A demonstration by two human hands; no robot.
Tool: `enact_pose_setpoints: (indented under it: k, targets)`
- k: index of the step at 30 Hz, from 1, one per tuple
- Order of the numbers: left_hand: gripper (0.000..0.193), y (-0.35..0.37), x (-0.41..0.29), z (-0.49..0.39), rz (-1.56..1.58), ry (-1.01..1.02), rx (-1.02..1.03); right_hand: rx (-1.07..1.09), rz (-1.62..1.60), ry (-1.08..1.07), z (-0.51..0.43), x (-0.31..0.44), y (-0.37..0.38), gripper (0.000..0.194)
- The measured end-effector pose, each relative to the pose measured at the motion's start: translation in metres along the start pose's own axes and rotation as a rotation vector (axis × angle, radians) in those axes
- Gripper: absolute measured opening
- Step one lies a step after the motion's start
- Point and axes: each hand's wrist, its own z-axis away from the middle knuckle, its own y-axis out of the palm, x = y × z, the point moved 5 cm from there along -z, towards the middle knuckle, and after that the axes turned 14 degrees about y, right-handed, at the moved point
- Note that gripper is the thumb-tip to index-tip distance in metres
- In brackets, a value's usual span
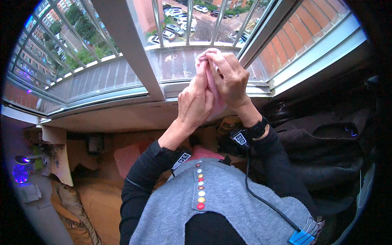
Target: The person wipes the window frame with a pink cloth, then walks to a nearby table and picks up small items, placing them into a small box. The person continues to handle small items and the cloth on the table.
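Observation:
A pink cloth [213,81] is bunched between my two raised hands, in front of the window. My left hand [196,99] grips it from the left, with the index finger pointing up along it. On the right, my right hand [231,78] pinches its top fold, and the fingertips of both hands meet there. The lower end of the cloth hangs between my wrists. Behind the hands are the sliding window's frame [139,52] and the metal window track [174,90].
Metal guard bars [189,24] stand outside the window. A dark leather-like item [306,137] lies at the right. Below the sill are a pink stool-like object [127,159] and a curved pale panel [62,162]. A black cable [263,199] runs from my right wrist to a blue clip.

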Motion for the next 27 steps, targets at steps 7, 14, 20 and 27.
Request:
enact_pose_setpoints:
  k: [7,14,20,27]
  targets:
    - [0.074,0.008,0.007,0.007,-0.091,-0.138,0.195,-0.070,-0.018,-0.183,0.003,0.011,0.000,0.024]
    - [0.073,0.001,0.003,-0.003,-0.092,-0.004,0.039,-0.060,0.027,-0.100,-0.003,0.008,0.000,0.022]
    - [0.072,0.000,0.001,-0.001,-0.091,-0.013,0.040,-0.010,0.028,-0.082,-0.002,0.006,0.002,0.021]
    - [0.073,0.011,0.007,0.005,-0.138,-0.027,0.103,-0.013,0.068,-0.066,0.004,0.003,0.005,0.023]
